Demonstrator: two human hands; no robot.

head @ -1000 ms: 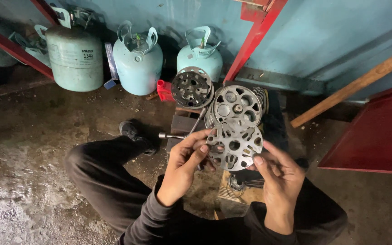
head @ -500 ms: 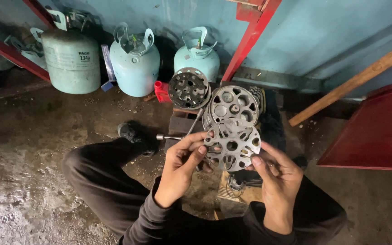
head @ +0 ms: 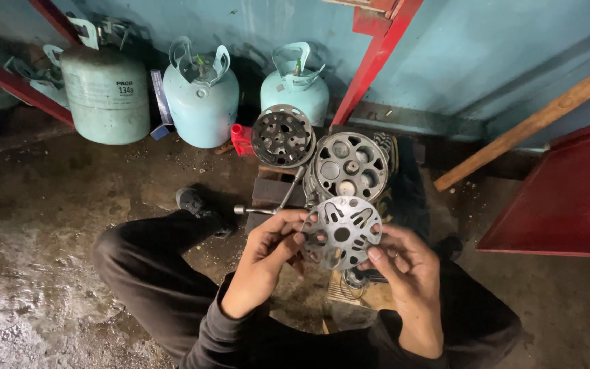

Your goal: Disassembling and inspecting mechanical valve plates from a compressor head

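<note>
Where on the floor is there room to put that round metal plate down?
The bare concrete floor left of the bent leg, below the gas cylinders, looks free. So does the strip below the red panel. Straight ahead it is crowded: the pulley, dark disc and wrench sit close beyond the metal plate.

3 pale-green gas cylinders [head: 203, 102] vs blue wall, red metal frame [head: 377, 58], wood plank [head: 534, 123], red tray [head: 568, 198] rt.
</note>
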